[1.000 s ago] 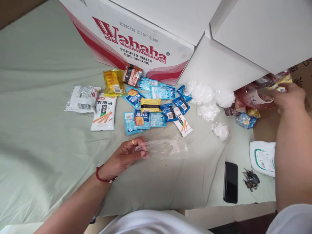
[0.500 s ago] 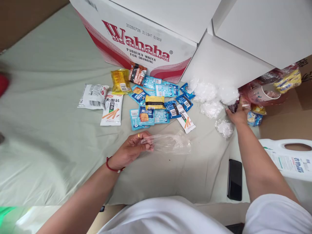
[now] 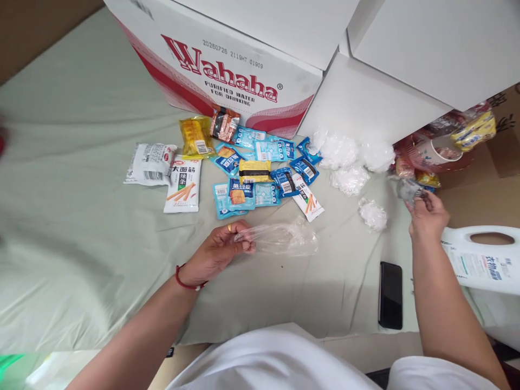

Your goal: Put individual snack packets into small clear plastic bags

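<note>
My left hand (image 3: 219, 250) is closed on the edge of a clear plastic bag (image 3: 286, 240), which lies flat toward the right. My right hand (image 3: 428, 219), at the right edge of the cloth, grips a small clear-and-dark packet (image 3: 409, 189); its kind is blurred. Beyond my left hand lie several blue snack packets (image 3: 242, 194), a yellow packet (image 3: 255, 171) on top of them, and a white snack packet (image 3: 309, 197). Farther left are a larger white packet (image 3: 182, 184), a silvery-white bag (image 3: 150, 164), a yellow bag (image 3: 195, 136) and a brown packet (image 3: 225, 124).
Crumpled clear plastic bundles (image 3: 349, 179) lie right of the packets. A Wahaha carton (image 3: 227, 70) stands behind. At right are a cardboard box (image 3: 467, 197) with a paper cup (image 3: 436, 151) and snacks, a white jug (image 3: 483, 260) and a black phone (image 3: 390, 295).
My right hand has pulled back toward me and right from the snacks by the cup, now with the small packet in its fingers. My left hand stays on the bag.
</note>
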{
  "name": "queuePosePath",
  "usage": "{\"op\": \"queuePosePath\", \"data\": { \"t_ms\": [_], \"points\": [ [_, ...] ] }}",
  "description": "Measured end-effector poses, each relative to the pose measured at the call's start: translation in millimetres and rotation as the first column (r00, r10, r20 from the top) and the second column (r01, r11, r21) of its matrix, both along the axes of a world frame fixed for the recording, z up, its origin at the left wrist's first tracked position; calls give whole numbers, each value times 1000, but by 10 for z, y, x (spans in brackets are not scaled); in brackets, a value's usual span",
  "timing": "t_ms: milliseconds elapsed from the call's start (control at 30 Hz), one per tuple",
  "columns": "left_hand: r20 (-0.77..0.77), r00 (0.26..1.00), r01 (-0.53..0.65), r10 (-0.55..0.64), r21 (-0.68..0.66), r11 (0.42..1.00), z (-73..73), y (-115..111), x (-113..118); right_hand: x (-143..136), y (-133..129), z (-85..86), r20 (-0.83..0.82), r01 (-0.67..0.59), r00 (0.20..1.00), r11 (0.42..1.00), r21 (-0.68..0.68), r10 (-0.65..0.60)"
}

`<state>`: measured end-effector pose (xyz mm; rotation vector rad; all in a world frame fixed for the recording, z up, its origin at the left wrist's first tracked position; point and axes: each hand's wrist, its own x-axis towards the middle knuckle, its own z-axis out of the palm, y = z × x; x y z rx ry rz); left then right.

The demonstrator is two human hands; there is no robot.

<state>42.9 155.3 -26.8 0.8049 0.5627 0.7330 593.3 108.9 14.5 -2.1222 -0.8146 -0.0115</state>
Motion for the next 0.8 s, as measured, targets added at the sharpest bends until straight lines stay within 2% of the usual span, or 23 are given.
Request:
{"op": "queuePosePath", "data": {
  "t_ms": [100, 200, 267, 300, 400, 433, 500, 600, 700, 800],
  "points": [
    [-9, 1000, 3, -2, 22, 1000, 10, 7, 6, 58, -130, 219, -57, -18, 998, 978, 210, 31],
    [-17, 1000, 5, -4, 27, 1000, 15, 13, 12, 228, -132, 523, 64, -52, 997, 938, 343, 32],
    [-28, 1000, 3, -2, 26, 1000, 14, 14, 12, 382, -32, 727, 275, -63, 961, 955, 290, -20],
    [-33, 999, 3, -2, 27, 1000, 13, 14, 11, 454, 50, 817, 394, -50, 918, 971, 234, -47],
    [-37, 999, 4, -3, 29, 1000, 12, 9, 5, 587, 391, 988, 641, 90, 764, 996, -2, -68],
    [-37, 999, 5, -3, 29, 1000, 13, 8, 4, 593, 524, 1007, 666, 154, 743, 984, -84, -59],
    [-34, 999, 1, 0, 29, 1000, 13, 4, 2, 556, 792, 987, 653, 261, 755, 941, -214, -61],
    [-35, 999, -1, 2, 33, 999, 10, 1, 3, 462, 1135, 872, 603, 366, 788, 882, -296, -124],
    [-30, 1000, 6, -5, 22, 1000, 8, -1, 4, 457, 1336, 762, 587, 363, 805, 855, -370, -88],
    [-19, 1000, 12, -12, 6, 1000, 21, -1, 5, 579, 1342, 730, 621, 264, 783, 878, -400, 47]
  ]
}}
